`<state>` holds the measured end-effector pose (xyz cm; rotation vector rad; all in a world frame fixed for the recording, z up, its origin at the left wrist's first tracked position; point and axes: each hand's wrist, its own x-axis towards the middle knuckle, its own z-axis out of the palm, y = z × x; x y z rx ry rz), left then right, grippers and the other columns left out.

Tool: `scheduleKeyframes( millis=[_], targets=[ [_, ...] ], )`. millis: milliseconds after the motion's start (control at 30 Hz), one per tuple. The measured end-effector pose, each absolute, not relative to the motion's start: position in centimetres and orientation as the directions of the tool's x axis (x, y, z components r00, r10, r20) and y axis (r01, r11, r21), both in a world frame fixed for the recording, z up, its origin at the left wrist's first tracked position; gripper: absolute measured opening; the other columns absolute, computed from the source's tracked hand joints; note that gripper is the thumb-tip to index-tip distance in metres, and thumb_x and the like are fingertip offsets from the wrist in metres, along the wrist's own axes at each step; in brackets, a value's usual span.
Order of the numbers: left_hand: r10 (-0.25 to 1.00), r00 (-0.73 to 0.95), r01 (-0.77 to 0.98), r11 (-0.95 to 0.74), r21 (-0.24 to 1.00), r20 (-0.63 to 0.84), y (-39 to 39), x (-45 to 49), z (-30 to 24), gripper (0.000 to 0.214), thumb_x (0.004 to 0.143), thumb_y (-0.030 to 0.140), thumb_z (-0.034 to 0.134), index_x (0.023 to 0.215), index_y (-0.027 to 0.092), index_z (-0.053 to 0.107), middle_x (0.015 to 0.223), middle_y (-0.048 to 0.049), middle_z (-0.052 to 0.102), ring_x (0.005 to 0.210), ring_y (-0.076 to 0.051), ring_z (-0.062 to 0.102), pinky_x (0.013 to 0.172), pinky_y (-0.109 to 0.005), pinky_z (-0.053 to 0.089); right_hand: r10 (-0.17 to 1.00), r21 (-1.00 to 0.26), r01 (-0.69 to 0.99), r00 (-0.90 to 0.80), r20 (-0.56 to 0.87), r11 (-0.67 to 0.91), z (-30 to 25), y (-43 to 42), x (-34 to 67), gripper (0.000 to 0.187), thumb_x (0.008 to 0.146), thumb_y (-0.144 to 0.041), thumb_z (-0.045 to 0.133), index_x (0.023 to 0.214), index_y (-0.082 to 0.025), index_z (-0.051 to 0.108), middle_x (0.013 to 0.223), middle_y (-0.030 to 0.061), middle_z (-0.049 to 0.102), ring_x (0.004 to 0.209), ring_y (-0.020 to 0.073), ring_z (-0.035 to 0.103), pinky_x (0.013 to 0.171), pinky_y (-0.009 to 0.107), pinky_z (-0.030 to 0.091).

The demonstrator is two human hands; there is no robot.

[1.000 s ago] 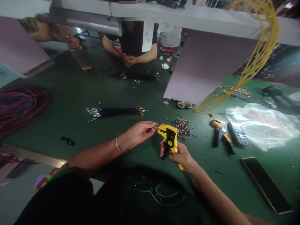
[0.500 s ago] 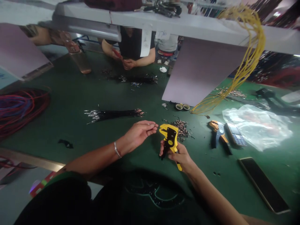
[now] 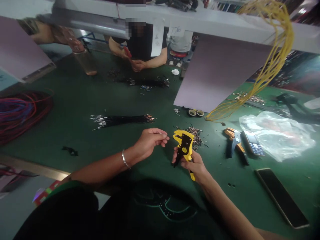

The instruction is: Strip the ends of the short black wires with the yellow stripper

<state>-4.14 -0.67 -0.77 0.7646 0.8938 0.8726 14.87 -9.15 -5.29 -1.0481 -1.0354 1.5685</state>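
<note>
In my right hand [image 3: 196, 163] is a yellow and black wire stripper [image 3: 184, 146], its jaws pointing up and left. My left hand [image 3: 151, 141] is pinched just left of those jaws, apart from them. A tiny pale bit shows at the fingertips, too small to name. Behind the stripper lies a heap of small dark, copper-tipped offcuts [image 3: 196, 135]. Farther left, a bundle of black wires [image 3: 122, 120] lies flat, with silvery ends on the left and coppery ends on the right.
On the right are an orange and black wire stripper [image 3: 235, 143], a keypad phone [image 3: 253, 143], a smartphone [image 3: 282, 196] and a plastic bag [image 3: 280, 136]. Yellow wires [image 3: 270, 70] hang from the shelf [image 3: 212, 26]. Red and blue wires [image 3: 22, 113] lie left. A co-worker's hands [image 3: 136, 63] are across the table.
The wire stripper in my right hand has shifted slightly right and up in view. My left hand stays pinched, and the gap to the jaws is a little wider. The view has tilted slightly.
</note>
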Motion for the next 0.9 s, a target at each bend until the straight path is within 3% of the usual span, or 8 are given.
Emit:
scheduleKeyframes(
  millis=[167,333,567,900],
  targets=[
    [0.871,0.392,-0.355,0.440,0.825,-0.295,0.1,-4.7,-0.4,0.009,0.068,0.009,0.072,0.077,0.008,0.069,0.077,-0.0109,0.071,0.059,-0.012,0.062,0.059,-0.026,0.047,0.967,-0.955,-0.225,-0.208,-0.146,-0.193,-5.3,-9.3,15.1,0.047,0.062,-0.018,0.067,0.109,-0.017,0.062,0.090,0.0057,0.068,0.077,0.0220,0.063,0.072,0.036,0.049],
    [0.812,0.455,-0.285,0.521,0.805,-0.365,-0.4,-4.2,-1.3,0.011,0.066,0.009,0.073,0.076,0.008,0.069,0.077,-0.0112,0.071,0.058,-0.012,0.062,0.058,-0.027,0.047,0.967,-0.960,-0.219,-0.217,-0.129,-0.177,-5.7,-9.3,15.1,0.047,0.063,-0.018,0.068,0.110,-0.018,0.062,0.093,0.0061,0.068,0.078,0.0220,0.064,0.074,0.036,0.050],
    [0.801,0.484,-0.115,0.457,0.882,-0.352,-1.2,-3.6,-2.6,0.010,0.070,0.017,0.071,0.077,0.011,0.067,0.068,-0.0094,0.069,0.052,-0.014,0.059,0.046,-0.027,0.044,0.967,-0.951,-0.245,-0.218,-0.133,-0.186,-5.8,-9.4,15.1,0.048,0.061,-0.014,0.065,0.109,-0.018,0.063,0.093,0.0051,0.068,0.079,0.0215,0.064,0.074,0.035,0.049],
    [0.748,0.525,-0.126,0.540,0.832,-0.406,-1.7,-4.0,-1.4,0.012,0.070,0.017,0.072,0.076,0.009,0.065,0.068,-0.0090,0.068,0.052,-0.013,0.059,0.047,-0.025,0.045,0.964,-0.945,-0.262,-0.228,-0.136,-0.195,-6.2,-9.4,15.1,0.053,0.056,-0.010,0.067,0.108,-0.019,0.063,0.096,0.0049,0.070,0.082,0.0210,0.065,0.078,0.034,0.049]
  ],
)
